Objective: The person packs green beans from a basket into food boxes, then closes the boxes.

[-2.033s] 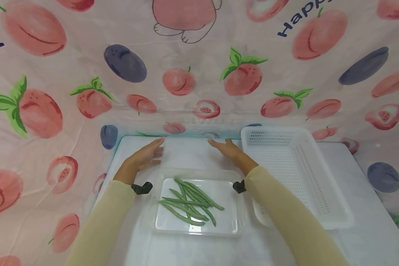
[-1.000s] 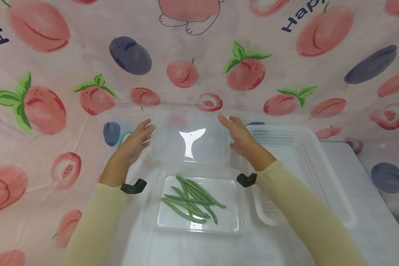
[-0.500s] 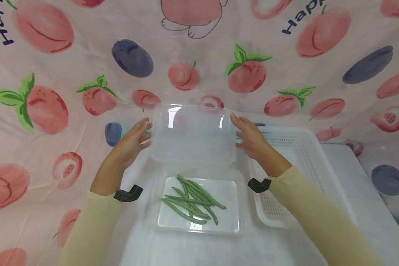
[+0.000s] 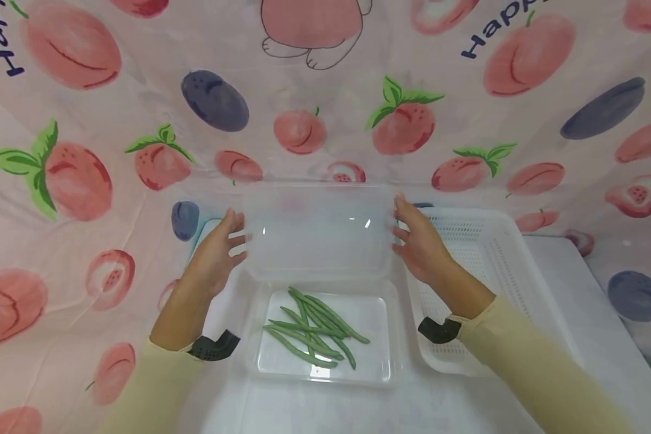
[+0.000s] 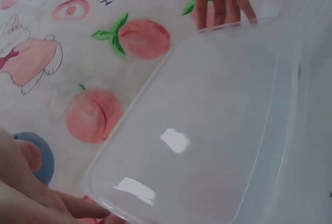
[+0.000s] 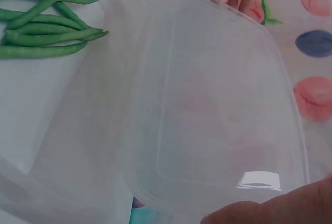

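A clear plastic lid [image 4: 320, 241] stands tilted between my two hands at the far side of a clear plastic box [image 4: 370, 316]. At the lid's left edge is my left hand [image 4: 214, 250], its fingers extended toward the plastic. My right hand [image 4: 420, 241] mirrors it at the right edge, fingers spread and fairly straight. The left wrist view shows those right fingertips right at the rim, the thumb apart. Several green beans [image 4: 309, 331] lie in a loose pile inside the box. Light glints off the lid [image 6: 223, 105] in the right wrist view.
A white perforated basket [image 4: 480, 265] stands to the right, partly beneath my right forearm. Behind the white table [image 4: 325, 416] hangs a fruit-printed cloth [image 4: 325, 84], close past the lid. A small black wrist camera [image 4: 214, 346] juts from each wrist.
Both hands reached to the table's back, and the lid came up between them. It has since moved nearer the box, appearing larger. The beans, box and basket have stayed put.
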Available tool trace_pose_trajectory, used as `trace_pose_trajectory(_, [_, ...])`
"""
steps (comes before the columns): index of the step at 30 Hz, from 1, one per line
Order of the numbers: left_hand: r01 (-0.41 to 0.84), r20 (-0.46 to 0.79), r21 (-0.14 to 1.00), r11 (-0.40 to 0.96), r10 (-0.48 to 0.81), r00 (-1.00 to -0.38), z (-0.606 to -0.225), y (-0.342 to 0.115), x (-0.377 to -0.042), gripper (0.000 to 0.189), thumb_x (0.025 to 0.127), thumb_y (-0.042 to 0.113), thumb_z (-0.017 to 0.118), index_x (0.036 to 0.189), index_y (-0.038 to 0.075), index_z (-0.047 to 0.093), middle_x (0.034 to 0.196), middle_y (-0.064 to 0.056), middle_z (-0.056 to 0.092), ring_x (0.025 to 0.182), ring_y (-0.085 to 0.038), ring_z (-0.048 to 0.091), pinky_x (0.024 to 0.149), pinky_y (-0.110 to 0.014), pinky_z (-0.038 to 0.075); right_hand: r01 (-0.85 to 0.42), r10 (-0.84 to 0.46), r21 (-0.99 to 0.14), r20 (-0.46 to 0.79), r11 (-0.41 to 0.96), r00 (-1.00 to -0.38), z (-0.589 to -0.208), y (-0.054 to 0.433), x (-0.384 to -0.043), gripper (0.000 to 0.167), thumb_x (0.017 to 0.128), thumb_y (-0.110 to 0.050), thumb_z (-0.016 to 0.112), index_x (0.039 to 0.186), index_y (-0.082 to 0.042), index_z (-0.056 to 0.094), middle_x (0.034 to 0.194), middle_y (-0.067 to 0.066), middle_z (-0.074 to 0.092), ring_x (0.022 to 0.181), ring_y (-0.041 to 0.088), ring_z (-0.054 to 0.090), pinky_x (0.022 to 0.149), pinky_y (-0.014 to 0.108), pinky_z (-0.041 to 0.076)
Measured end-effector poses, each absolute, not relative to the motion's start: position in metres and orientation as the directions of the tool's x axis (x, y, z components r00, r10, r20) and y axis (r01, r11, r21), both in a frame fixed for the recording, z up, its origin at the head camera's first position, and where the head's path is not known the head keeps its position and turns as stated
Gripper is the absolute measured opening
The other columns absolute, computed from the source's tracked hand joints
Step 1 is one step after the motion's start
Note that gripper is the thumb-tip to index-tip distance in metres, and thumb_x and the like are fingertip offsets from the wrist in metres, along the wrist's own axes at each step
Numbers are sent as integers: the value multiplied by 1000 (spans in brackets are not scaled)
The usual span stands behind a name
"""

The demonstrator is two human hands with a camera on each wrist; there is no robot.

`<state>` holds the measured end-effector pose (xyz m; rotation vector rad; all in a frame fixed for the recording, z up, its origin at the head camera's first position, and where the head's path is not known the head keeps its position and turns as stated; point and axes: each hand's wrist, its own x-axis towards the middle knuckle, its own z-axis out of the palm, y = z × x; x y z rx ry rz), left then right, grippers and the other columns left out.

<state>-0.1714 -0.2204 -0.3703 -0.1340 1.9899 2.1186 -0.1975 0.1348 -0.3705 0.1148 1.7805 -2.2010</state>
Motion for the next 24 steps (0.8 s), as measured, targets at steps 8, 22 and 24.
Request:
trace_pose_trajectory(8, [-167,-171,975,-148,-19,-985,-377,-200,-167,72,108,51,32,162,9,9,168,-9,7,158,-24,5,129,-47,-2,131,-204,-991,-126,-12,-971,-373,134,-183,83,104,-49,47,165,-17,3,171,12,8,159,32,10,124,64,13])
trace_pose_trajectory(22, [-84,-68,969,-232,75,-995,-395,-192,-154,79,106,60,9,159,14,-27,168,0,-31,152,-17,-33,124,-45,-22,-27,-157,-995,13,92,-988,-383,132,-164,52,107,-35,48,142,-5,24,159,20,26,152,35,31,119,59,32])
trace_pose_trajectory(24, [-92,-74,967,-239,82,-994,-397,-192,-153,81,105,63,11,160,16,-24,168,3,-30,153,-16,-33,123,-48,-22,-8,-162,-999,1,45,-987,-385,133,-163,40,109,-34,45,132,-7,26,155,22,27,153,37,29,120,59,30])
